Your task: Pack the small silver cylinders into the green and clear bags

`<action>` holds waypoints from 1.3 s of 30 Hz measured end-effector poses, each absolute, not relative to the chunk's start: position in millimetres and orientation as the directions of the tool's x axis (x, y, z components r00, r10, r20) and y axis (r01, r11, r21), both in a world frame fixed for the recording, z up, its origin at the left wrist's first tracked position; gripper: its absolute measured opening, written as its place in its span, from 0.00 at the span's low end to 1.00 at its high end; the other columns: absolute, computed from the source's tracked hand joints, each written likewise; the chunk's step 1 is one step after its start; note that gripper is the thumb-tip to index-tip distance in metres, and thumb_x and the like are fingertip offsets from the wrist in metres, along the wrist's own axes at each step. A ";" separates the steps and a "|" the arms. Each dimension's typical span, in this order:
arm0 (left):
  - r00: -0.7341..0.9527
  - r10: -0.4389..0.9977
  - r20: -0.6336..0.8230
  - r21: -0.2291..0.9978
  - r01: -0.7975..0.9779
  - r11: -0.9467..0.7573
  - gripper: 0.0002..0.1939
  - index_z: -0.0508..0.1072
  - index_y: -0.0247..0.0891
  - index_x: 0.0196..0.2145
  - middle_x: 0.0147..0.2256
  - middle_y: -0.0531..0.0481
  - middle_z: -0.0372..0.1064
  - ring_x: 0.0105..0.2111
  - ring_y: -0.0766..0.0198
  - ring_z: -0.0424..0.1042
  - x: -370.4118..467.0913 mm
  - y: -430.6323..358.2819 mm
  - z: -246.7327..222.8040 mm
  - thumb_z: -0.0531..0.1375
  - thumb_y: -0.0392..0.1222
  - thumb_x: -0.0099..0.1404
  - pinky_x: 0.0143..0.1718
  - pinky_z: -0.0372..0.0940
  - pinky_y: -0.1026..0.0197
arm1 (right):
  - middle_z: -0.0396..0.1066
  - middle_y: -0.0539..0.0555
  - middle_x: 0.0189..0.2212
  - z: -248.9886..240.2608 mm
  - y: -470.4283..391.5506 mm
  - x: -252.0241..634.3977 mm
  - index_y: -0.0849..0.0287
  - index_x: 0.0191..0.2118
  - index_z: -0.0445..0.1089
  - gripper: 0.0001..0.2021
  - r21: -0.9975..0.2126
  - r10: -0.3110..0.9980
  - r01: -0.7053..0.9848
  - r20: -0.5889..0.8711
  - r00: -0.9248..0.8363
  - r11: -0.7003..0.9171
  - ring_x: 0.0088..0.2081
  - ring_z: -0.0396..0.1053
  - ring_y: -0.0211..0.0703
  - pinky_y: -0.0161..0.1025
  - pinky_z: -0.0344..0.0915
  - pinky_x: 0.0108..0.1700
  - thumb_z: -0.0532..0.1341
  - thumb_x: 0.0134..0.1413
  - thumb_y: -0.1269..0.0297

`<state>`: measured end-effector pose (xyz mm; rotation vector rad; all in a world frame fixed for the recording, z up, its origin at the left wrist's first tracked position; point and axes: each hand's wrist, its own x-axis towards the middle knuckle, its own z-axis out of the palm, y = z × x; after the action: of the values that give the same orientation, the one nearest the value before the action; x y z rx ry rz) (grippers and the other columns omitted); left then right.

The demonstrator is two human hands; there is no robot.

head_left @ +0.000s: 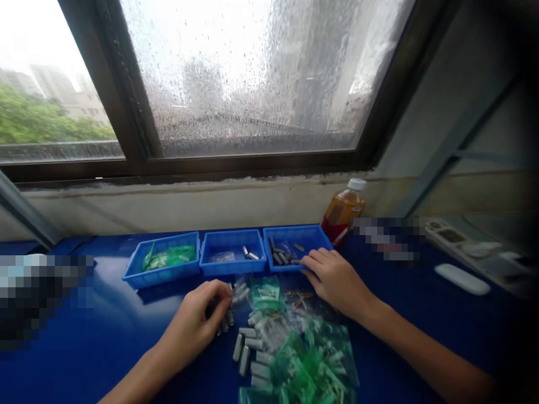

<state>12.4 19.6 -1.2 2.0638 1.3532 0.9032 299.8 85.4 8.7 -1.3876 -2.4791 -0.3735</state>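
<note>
My left hand (206,311) is curled with thumb and forefinger close together, beside small silvery metal pieces (225,322) on the blue table. Whatever sits in its fingertips is hidden. My right hand (332,278) reaches to the front wall of the right blue bin (295,231), its fingers bent near dark grey cylindrical pieces (280,257). I cannot make out what those fingers hold. Between the hands lie a green plastic bag (268,293), clear bags (273,332) and loose grey metal blocks (244,359). More green bags (305,367) with small parts are piled nearest me.
The middle blue bin (233,269) holds a few small metal pieces. Green bags (170,257) fill part of the left blue bin (137,275). An amber drink bottle (345,207) stands behind the right bin. At right lies a white rounded object (462,279).
</note>
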 end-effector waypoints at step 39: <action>0.330 0.937 0.112 0.782 0.553 -0.288 0.08 0.66 0.38 0.33 0.29 0.51 0.65 0.29 0.67 0.63 7.5 22.0 -1.0 0.49 0.41 0.66 0.31 0.57 0.66 | 0.67 0.51 0.26 67.5 151.4 223.1 0.61 0.35 0.66 0.09 -0.874 0.911 0.372 0.163 -0.380 0.312 0.26 0.65 0.36 0.33 0.62 0.27 0.59 0.47 0.62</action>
<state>7.5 22.0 -1.0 1.9560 1.3067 0.7687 223.1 151.4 67.5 -1.1364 -1.9037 1.0147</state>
